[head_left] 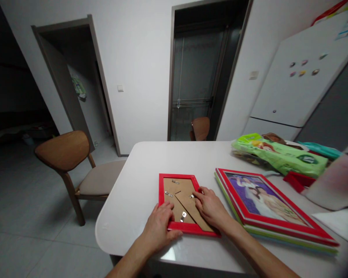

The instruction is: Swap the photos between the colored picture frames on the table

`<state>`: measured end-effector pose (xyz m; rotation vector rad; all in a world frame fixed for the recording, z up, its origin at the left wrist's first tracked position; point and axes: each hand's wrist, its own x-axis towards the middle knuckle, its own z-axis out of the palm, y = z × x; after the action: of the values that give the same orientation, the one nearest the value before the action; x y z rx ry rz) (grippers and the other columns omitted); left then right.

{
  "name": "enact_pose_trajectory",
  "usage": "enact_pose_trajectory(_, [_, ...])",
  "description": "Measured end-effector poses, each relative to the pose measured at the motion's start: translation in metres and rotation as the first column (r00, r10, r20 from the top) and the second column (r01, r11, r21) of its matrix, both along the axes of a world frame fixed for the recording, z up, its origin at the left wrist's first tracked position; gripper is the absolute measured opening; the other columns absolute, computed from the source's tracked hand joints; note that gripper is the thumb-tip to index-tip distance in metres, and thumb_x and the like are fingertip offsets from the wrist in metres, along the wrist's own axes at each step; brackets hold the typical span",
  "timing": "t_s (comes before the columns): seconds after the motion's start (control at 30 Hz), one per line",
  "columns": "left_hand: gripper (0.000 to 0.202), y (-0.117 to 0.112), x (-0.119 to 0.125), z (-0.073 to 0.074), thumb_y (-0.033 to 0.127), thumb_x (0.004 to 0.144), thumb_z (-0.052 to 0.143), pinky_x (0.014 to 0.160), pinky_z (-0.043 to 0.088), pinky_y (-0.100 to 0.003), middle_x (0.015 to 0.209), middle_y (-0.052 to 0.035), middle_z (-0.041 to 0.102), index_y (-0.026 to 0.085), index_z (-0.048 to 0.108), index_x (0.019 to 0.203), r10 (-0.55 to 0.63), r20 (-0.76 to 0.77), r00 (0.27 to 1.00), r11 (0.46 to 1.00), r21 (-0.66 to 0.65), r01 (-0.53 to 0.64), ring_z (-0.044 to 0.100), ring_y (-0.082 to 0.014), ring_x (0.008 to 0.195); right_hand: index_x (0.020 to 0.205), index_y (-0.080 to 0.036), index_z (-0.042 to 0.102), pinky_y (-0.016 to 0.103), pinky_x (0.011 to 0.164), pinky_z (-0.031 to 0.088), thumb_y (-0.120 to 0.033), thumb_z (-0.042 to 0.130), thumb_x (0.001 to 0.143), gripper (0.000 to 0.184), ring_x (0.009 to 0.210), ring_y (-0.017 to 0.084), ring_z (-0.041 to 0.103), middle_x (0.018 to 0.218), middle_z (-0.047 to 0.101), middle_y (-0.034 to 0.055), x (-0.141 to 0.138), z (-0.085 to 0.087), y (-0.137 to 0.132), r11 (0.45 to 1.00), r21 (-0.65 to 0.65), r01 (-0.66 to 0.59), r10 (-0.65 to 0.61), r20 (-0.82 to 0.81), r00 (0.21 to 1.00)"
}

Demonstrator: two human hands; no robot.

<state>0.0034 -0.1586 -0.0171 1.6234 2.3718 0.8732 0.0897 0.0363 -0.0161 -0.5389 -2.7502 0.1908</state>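
A small red picture frame (188, 227) lies face down on the white table, its brown backboard (174, 208) and folded stand facing up. Several metal turn clips sit around the backboard, one of them the lower clip (183, 216). My left hand (159, 226) grips the frame's lower left corner, fingers over the left side and thumb along the near edge. With fingers bent, my right hand (210, 206) holds the right side, fingertips at the right-hand clip (192, 196). To the right, a larger red frame (278, 216) with a wedding photo rests on a green frame.
Behind the large frames lies a green package (284, 154), with a pinkish translucent bag (336, 181) at the right. A wooden chair (63, 150) stands left of the white table (127, 208); another chair (200, 128) is beyond it. A white fridge (295, 85) stands back right.
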Motion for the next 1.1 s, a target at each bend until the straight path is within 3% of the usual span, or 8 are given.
enact_pose_trajectory(0.17, [0.029,0.0,0.0,0.0,0.029,0.058,0.069,0.097,0.025,-0.041,0.123,-0.0095,0.045,0.018,0.053,0.079,0.015,0.0,1.0,1.0,0.011,-0.015,0.036,-0.0232,0.115,0.079,-0.016,0.063,0.03,0.08,0.033,-0.024,0.031,0.079,0.033,0.087,0.019,0.047,0.095,0.053,0.0107,-0.002,0.0,0.002,0.994,-0.077,-0.079,0.081,0.02,0.997])
enact_pose_trajectory(0.3, [0.029,-0.001,0.0,0.0,0.03,0.058,0.068,0.098,0.024,-0.041,0.123,-0.0099,0.044,0.018,0.053,0.08,0.019,0.007,1.0,1.0,0.009,-0.019,0.035,-0.0234,0.115,0.089,-0.017,0.061,0.031,0.084,0.032,-0.026,0.032,0.079,0.032,0.093,0.019,0.046,0.106,0.049,0.0105,0.003,-0.001,0.002,0.989,-0.095,-0.11,0.111,0.015,0.994])
enact_pose_trajectory(0.53, [0.029,-0.002,-0.001,-0.001,0.032,0.059,0.068,0.097,0.026,-0.04,0.122,-0.0107,0.045,0.017,0.054,0.079,0.014,0.04,0.999,0.999,0.028,-0.015,0.035,-0.0239,0.115,0.098,-0.017,0.057,0.036,0.082,0.035,-0.031,0.035,0.079,0.033,0.098,0.023,0.045,0.112,0.049,0.0117,0.009,0.0,-0.014,0.998,0.008,-0.064,0.063,0.02,0.998])
enact_pose_trajectory(0.63, [0.028,-0.002,-0.002,-0.001,0.031,0.058,0.068,0.096,0.028,-0.039,0.121,-0.01,0.046,0.017,0.055,0.079,0.012,0.044,0.999,0.999,0.029,-0.013,0.036,-0.0234,0.115,0.103,-0.021,0.056,0.038,0.085,0.034,-0.029,0.038,0.078,0.032,0.102,0.023,0.042,0.114,0.048,0.0094,0.014,-0.002,-0.028,0.986,0.009,-0.169,0.169,-0.034,0.985])
enact_pose_trajectory(0.8, [0.028,-0.003,-0.002,-0.001,0.034,0.06,0.066,0.096,0.028,-0.039,0.121,-0.0095,0.046,0.017,0.056,0.079,0.018,0.049,0.999,0.999,0.038,-0.02,0.037,-0.0229,0.114,0.098,-0.03,0.059,0.04,0.087,0.031,-0.029,0.039,0.079,0.028,0.106,0.022,0.038,0.111,0.049,0.0053,0.025,0.005,-0.049,0.917,-0.041,-0.397,0.395,-0.039,0.918])
enact_pose_trajectory(1.1, [0.028,-0.003,0.001,0.004,0.036,0.062,0.065,0.096,0.028,-0.039,0.12,-0.0093,0.047,0.017,0.056,0.08,0.028,0.07,0.997,0.999,0.037,-0.03,0.038,-0.023,0.113,0.091,-0.03,0.062,0.039,0.087,0.031,-0.027,0.041,0.077,0.025,0.104,0.021,0.039,0.107,0.051,0.005,0.028,0.014,-0.053,0.9,-0.119,-0.42,0.42,-0.026,0.907])
